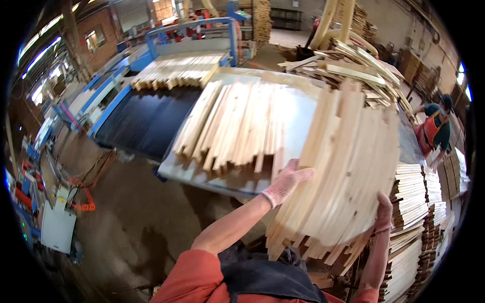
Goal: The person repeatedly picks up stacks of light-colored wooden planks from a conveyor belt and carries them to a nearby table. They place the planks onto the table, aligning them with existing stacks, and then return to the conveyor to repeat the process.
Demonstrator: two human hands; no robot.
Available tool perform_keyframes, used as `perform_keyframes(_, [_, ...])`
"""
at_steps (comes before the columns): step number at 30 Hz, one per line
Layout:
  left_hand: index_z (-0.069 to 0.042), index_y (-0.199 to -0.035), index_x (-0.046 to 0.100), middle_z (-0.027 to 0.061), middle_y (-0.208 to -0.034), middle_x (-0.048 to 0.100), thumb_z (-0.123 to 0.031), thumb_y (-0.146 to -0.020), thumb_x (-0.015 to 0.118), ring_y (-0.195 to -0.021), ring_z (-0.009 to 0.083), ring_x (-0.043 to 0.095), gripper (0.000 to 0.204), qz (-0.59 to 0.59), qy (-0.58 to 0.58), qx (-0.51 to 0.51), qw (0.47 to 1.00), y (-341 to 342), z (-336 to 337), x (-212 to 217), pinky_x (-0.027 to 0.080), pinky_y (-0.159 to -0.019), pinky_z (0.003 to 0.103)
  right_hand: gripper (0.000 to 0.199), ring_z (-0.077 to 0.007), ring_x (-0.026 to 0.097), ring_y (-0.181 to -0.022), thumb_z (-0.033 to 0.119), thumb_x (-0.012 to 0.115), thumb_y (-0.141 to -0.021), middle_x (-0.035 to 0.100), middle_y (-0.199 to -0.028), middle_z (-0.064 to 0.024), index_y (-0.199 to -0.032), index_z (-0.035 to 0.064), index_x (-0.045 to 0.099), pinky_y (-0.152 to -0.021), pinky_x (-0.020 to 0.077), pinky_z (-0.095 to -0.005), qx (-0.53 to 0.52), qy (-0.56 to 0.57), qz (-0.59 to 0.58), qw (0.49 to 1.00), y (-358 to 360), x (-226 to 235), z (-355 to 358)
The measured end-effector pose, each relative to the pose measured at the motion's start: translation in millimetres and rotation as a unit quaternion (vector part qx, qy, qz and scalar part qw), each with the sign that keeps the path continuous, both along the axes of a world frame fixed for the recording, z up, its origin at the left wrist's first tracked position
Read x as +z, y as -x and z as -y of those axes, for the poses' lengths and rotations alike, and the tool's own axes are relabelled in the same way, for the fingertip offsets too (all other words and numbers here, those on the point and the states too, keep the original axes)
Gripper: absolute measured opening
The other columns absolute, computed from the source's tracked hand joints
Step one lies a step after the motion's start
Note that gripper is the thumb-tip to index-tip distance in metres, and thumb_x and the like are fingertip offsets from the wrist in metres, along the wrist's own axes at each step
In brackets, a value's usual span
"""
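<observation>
A wide bundle of pale wooden slats (348, 171) lies side by side in front of me, its near ends uneven. My left hand (289, 183), in a light pinkish glove, grips the bundle's left edge. On the opposite edge, my right hand (384, 211), also gloved, presses in with its fingers partly hidden by the wood. Whether the bundle is lifted or still rests on something is hard to tell. Left of it, a second row of slats (242, 123) lies on a pale metal table (177, 169), with staggered near ends.
A dark conveyor belt (146, 121) adjoins the table, with more slats (179, 68) near a blue machine frame (235, 43). Loose offcuts (353, 65) pile up behind. Stacked slats (408, 197) stand at my right, near a person in a red apron (432, 129).
</observation>
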State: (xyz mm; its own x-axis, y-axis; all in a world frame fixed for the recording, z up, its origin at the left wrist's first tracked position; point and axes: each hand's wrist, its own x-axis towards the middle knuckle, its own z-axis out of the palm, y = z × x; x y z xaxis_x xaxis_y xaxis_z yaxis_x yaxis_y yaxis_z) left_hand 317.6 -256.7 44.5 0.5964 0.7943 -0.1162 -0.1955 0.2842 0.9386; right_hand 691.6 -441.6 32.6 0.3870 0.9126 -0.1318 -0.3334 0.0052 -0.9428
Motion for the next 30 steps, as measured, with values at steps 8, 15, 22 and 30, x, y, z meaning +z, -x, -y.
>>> perform_keyframes(8, [0.001, -0.153, 0.046, 0.0137, -0.136, 0.064, -0.038, -0.097, 0.077, -0.125, 0.0224, 0.062, 0.075, -0.067, 0.112, 0.056, 0.99, -45.0, -87.8, -24.2, 0.05, -0.109, 0.036, 0.047, -0.0297, 0.076, -0.097, 0.026, 0.082, -0.083, 0.077, -0.11, -0.0142, -0.12, -0.0016, 0.073, -0.091, 0.0627, -0.0436, 0.055, 0.109, -0.132, 0.984, -71.7, -53.3, -131.9])
perform_keyframes(15, [0.009, -0.155, 0.04, 0.0208, -0.145, 0.06, -0.044, -0.093, 0.08, -0.13, 0.0252, 0.062, 0.09, -0.148, 0.146, 0.11, 0.972, -57.6, -137.3, -80.2, 0.053, -0.107, 0.039, 0.036, -0.0279, 0.074, -0.091, 0.021, 0.08, -0.086, 0.077, -0.104, -0.0124, -0.113, -0.0016, 0.074, -0.085, 0.0627, -0.0435, 0.064, 0.164, -0.127, 0.976, -125.6, -125.9, -204.8])
perform_keyframes(22, [0.007, -0.121, 0.072, 0.0256, -0.115, 0.076, -0.059, -0.094, 0.069, -0.109, 0.0341, 0.073, 0.071, -0.333, -0.014, 0.129, 0.934, -71.9, -187.0, -85.7, 0.057, -0.095, 0.045, 0.045, -0.0233, 0.067, -0.111, 0.032, 0.072, -0.095, 0.073, -0.122, -0.0088, -0.125, -0.0016, 0.073, -0.103, 0.0527, -0.0394, 0.151, 0.147, -0.012, 0.977, -164.0, -150.6, -267.3])
perform_keyframes(30, [0.01, -0.149, 0.046, 0.029, -0.139, 0.064, -0.041, -0.084, 0.075, -0.127, 0.0408, 0.066, 0.088, -0.573, -0.08, 0.2, 0.791, -133.5, -211.9, -46.1, 0.053, -0.108, 0.051, 0.065, -0.0327, 0.062, -0.123, 0.044, 0.064, -0.098, 0.068, -0.137, -0.0141, -0.144, -0.0008, 0.06, -0.111, 0.0472, -0.0479, 0.274, 0.158, -0.077, 0.946, -129.8, -99.6, -260.4])
